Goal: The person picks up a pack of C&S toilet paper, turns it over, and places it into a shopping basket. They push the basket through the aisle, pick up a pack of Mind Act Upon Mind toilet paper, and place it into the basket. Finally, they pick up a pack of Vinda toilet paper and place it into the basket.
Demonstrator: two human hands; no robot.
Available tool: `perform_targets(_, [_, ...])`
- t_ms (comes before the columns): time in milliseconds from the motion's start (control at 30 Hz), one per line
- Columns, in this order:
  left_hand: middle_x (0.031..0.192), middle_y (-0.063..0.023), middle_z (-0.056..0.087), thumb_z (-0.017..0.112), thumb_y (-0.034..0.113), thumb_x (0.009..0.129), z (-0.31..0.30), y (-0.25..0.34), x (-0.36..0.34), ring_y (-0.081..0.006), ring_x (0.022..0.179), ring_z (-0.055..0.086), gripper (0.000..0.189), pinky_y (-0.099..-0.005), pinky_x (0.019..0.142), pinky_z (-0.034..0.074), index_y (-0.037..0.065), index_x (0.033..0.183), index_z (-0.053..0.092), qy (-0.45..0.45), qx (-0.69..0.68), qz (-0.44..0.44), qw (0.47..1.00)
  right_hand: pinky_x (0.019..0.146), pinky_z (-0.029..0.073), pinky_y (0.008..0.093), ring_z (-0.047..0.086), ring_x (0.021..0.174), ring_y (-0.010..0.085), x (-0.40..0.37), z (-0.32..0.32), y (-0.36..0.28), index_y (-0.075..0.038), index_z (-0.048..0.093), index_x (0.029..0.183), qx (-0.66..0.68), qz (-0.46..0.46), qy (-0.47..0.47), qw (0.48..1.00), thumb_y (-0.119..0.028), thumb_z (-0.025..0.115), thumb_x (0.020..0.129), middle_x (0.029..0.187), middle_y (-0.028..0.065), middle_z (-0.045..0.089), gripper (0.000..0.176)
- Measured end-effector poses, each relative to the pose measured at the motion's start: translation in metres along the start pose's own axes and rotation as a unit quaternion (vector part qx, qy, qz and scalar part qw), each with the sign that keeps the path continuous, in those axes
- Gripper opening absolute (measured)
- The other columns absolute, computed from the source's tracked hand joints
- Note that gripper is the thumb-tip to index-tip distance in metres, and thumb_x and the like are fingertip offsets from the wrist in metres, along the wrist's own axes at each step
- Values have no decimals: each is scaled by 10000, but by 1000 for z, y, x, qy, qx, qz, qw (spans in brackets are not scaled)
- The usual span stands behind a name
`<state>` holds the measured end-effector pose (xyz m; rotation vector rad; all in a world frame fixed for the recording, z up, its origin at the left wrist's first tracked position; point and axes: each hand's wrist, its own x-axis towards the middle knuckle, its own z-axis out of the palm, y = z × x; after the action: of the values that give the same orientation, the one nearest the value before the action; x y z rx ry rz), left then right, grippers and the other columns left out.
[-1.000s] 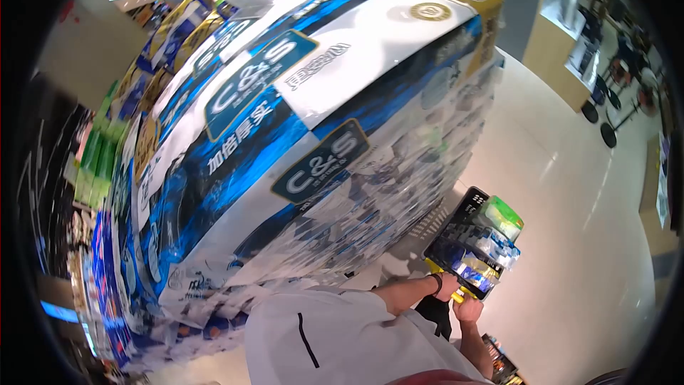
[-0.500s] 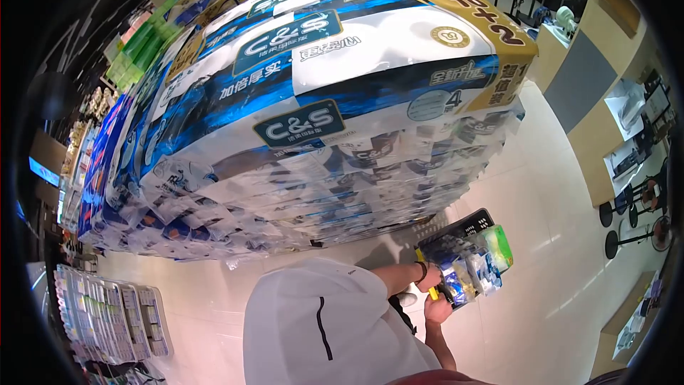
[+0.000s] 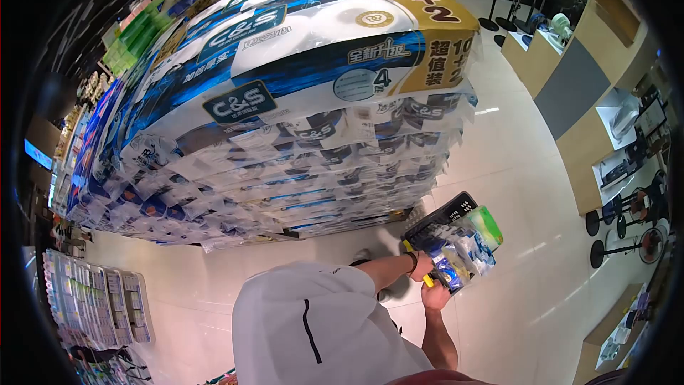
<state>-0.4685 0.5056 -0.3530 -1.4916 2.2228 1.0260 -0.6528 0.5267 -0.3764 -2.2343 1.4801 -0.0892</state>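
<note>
While the person stood just beside the tall stack of toilet-roll packs (image 3: 299,100), both hands were on a black shopping basket (image 3: 445,215) held out at the near, lower corner of that stack, over the pale tiled floor (image 3: 527,171). The left hand (image 3: 422,266), with a dark wristband (image 3: 412,262) on its wrist, reached across from the white shirt (image 3: 313,321) and was closed on the edge of the basket nearest the stack, where a yellow handle (image 3: 428,280) showed. The right hand (image 3: 434,297) came up from farther off the stack and gripped the same end of the basket, at the yellow handle; the single fingers were too small to tell apart. The basket was tilted, its open mesh side turned toward the stack, and it was full of wrapped goods (image 3: 463,253) in blue and white film, with a green-topped pack (image 3: 487,222) at the end farthest from the hands. The stack itself was built of blue, white and gold packs, printed with a brand mark on the top layer, and the film-wrapped layers below ran down to the floor. On the far side of the floor from the stack stood wooden counters (image 3: 570,93) and fans on stands (image 3: 627,242). Down beside the other end of the stack, a low shelf of small boxed goods (image 3: 107,306) ran along the aisle.
</note>
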Motion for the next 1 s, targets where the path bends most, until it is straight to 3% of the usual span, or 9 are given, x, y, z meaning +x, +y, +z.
perform_targets(267, [978,-202,752,665,301,787,-20,7,43,-359,959,729,301,-464,829,577,47,910,770,48,-66,-55,995,676,585,512,702,672,415,58,-18,50,-58,752,805,2,-53,-30,998,-345,767,753,722,211,707,292])
perform_targets(633, [868,-226,741,664,309,788,-35,-12,112,-388,862,736,289,-503,811,579,58,873,780,105,-136,-57,984,688,587,513,709,709,413,149,-47,93,-93,764,864,-30,-107,-82,990,-405,750,756,732,205,710,330])
perform_targets(733, [845,-220,738,652,392,814,-32,-22,126,-395,833,735,332,-501,793,583,91,861,785,120,-196,-51,972,754,581,493,720,803,380,166,-53,92,-83,755,895,-82,-68,-167,980,-417,749,760,817,192,735,361])
perform_targets(767, [824,-222,733,646,551,835,-35,-25,128,-407,818,731,470,-503,778,585,101,830,781,111,-214,-65,968,780,577,485,721,829,370,174,-57,91,-82,755,906,-102,-52,-191,975,-421,749,759,837,188,740,369])
perform_targets(833, [826,-229,731,643,695,810,-38,-40,130,-423,809,722,634,-511,777,583,75,835,776,80,-240,-27,967,1000,440,428,676,858,317,179,-56,99,-105,757,948,-143,-153,-135,968,-503,779,737,840,145,743,451])
perform_targets(900, [844,-229,733,637,746,788,-41,-46,137,-426,815,720,695,-512,785,582,69,856,778,36,-246,-32,968,1003,414,431,676,843,313,185,-51,105,-99,755,943,-126,-158,-140,969,-524,800,723,803,129,729,480])
perform_targets(1000, [857,-227,736,633,760,785,-48,-53,142,-424,821,720,712,-513,790,580,68,871,779,2,-248,-34,968,904,471,453,679,815,325,189,-45,109,-82,737,759,-106,-183,-112,971,-652,795,706,813,122,725,576])
